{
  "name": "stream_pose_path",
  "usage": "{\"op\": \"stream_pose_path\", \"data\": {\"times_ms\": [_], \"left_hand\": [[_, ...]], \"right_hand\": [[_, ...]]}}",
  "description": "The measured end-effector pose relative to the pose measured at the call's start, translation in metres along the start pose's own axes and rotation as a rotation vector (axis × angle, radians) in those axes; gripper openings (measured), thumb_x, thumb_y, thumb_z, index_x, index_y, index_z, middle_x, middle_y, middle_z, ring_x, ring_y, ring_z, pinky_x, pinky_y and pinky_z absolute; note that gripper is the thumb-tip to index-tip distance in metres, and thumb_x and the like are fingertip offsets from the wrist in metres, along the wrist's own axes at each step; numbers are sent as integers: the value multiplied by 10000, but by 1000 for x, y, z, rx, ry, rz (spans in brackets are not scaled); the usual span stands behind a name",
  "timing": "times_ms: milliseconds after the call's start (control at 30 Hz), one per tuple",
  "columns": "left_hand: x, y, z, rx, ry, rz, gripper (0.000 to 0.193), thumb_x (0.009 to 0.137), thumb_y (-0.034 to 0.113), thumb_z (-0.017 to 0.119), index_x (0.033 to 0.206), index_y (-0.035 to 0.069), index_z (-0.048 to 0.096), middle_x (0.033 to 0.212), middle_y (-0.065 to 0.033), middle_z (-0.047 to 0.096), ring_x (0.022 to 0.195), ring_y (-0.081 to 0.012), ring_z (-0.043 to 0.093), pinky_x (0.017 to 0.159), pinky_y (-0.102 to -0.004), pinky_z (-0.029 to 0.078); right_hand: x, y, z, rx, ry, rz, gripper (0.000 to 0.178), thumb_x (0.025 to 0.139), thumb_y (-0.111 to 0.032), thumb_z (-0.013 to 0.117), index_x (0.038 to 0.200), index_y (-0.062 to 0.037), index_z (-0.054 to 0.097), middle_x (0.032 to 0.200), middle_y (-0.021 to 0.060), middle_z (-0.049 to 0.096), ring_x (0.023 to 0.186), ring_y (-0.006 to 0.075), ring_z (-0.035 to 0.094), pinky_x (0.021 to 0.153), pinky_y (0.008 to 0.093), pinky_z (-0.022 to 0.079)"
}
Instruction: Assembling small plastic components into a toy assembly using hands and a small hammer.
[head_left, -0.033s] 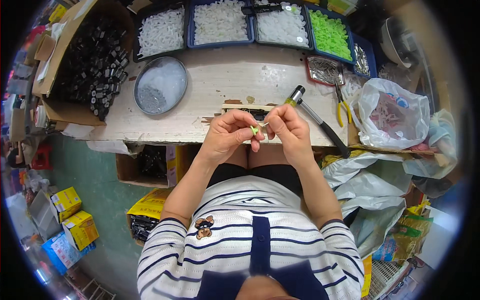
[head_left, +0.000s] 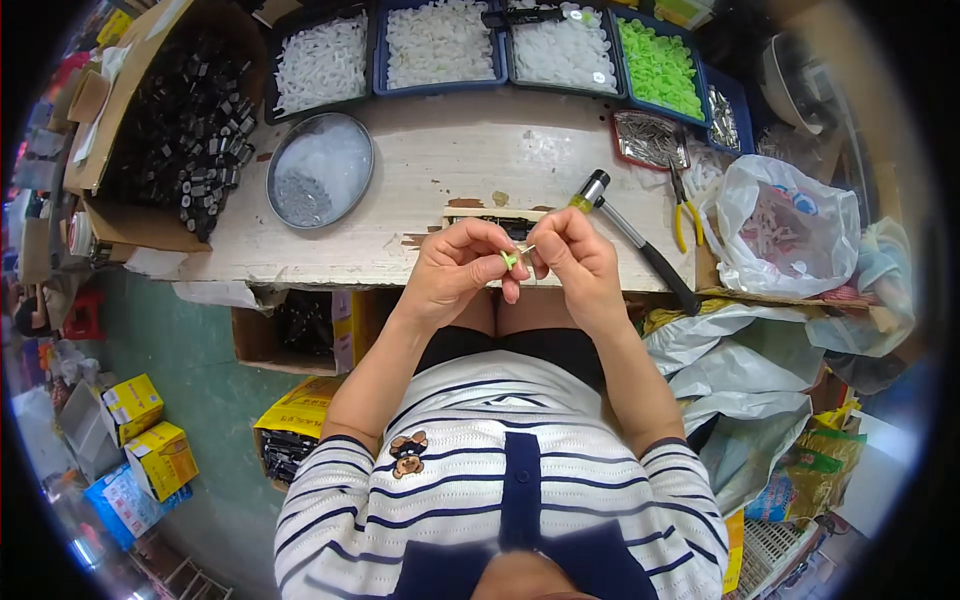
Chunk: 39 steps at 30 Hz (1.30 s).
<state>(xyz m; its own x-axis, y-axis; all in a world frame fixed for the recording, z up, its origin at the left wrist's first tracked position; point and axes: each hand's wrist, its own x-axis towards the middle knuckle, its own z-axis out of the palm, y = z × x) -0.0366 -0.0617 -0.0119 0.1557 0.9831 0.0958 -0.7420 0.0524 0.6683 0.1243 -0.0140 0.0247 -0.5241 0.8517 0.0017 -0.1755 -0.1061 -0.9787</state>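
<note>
My left hand [head_left: 463, 268] is closed in a pinch on a small bright green plastic piece [head_left: 508, 261] above the table's front edge. Close beside it, my right hand [head_left: 572, 258] pinches a small, thin, pale metal-looking pin [head_left: 528, 249], whose tip points toward the green piece. Whether the two touch I cannot tell. Behind my fingers lies a wooden-edged holder [head_left: 470, 213] with dark parts in it, partly hidden by both hands. A hammer [head_left: 640, 240] with a black grip rests to the right of my right hand.
Bins of white pieces [head_left: 440, 45] and green pieces [head_left: 662, 70] line the back. A round metal dish [head_left: 320, 170] and a carton of black parts [head_left: 195, 130] stand left. Yellow-handled pliers [head_left: 688, 215], a red tray of pins [head_left: 650, 140] and a plastic bag [head_left: 790, 225] are right.
</note>
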Motion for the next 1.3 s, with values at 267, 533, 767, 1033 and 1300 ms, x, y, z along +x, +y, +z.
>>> {"op": "stream_pose_path", "data": {"times_ms": [267,533,767,1033,1300], "left_hand": [[2,-3,3,-20,-4,33,132,844,21,580,973,10,554,818,-151,608,676,-201,607,618,-316,541],[1,-9,1,57,84,170,83,823,-22,588,903,-14,607,926,-117,595,727,-185,618,602,-296,538],[-1,-14,6,191,180,271,105,827,-41,572,927,-21,599,924,-118,595,700,-194,629,610,-304,550],[1,-18,4,245,235,308,113,836,-36,567,943,-17,596,901,-116,611,712,-179,627,642,-293,546],[5,-18,6,388,273,320,115,826,-31,587,938,-8,602,892,-96,618,729,-152,609,641,-262,530]], "right_hand": [[4,-1,-2,7,-53,45,132,918,-139,517,847,-29,499,754,-18,496,661,51,453,594,193,397],[13,-3,-3,25,-143,122,160,926,-168,511,845,-30,504,718,-17,480,613,50,431,558,186,364],[10,-1,7,-203,-24,-35,135,906,-81,496,808,2,533,698,31,538,609,101,503,552,237,413],[11,-6,-6,-528,9,-354,71,810,-41,594,870,-4,598,727,84,569,682,194,558,597,280,426],[10,1,-3,-744,76,-579,131,695,-19,664,816,-46,621,755,40,578,642,190,523,600,303,342]]}}
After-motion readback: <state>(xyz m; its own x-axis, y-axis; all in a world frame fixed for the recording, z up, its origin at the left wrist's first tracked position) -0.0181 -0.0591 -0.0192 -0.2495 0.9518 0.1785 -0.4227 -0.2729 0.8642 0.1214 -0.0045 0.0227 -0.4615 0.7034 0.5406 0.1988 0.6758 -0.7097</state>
